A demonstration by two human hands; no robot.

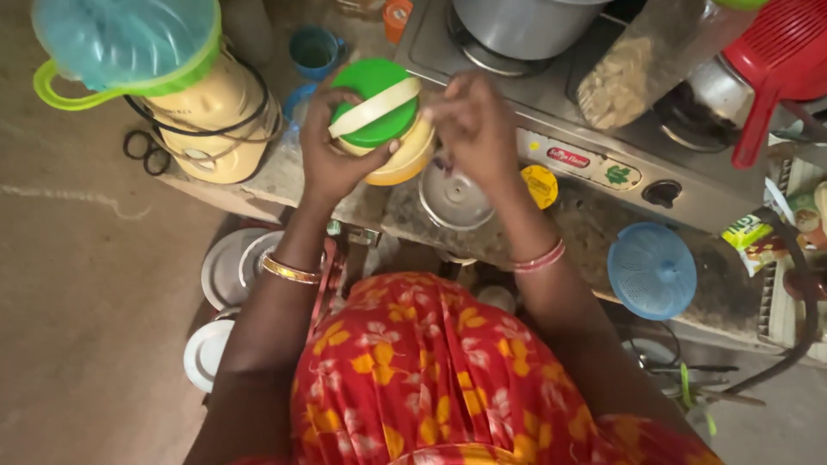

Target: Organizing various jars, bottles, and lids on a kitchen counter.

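Head view is looking straight down over a person in a red dress with yellow flowers, standing at a stone counter [284,176]. Both hands are working at a yellow container [405,159] with a green lid [372,95], which is being held just above the counter edge, between a mixer and a gas stove.

The left hand [332,146] is cupping the container from its left side; its fingers are wrapping around the lid and body, clamped on the container, with the thumb lying against the lower edge of the lid. A cream-coloured handle strap [375,108] is crossing the lid diagonally.

The right hand [474,129] is sitting just beside the container on its right. Its fingers are drawn together and pointing toward the lid rim at the strap's upper end; whether they are actually pinching the strap cannot be told.

Surrounding items:
- A yellow mixer base [211,120] with a green-rimmed jar [129,43] on top is standing to the left, well apart from the hands.
- A steel gas stove [594,146] is carrying a steel pot [517,26] behind the right hand.
- A small steel bowl [454,200] is resting on the counter below the right hand, with a yellow cap [540,185] just beside it.
- A blue strainer [652,271] is lying at the counter's front edge to the right.
- A red strainer [775,60] is occupying the upper right corner.
- White plates [228,267] are stacked below the counter on the left.
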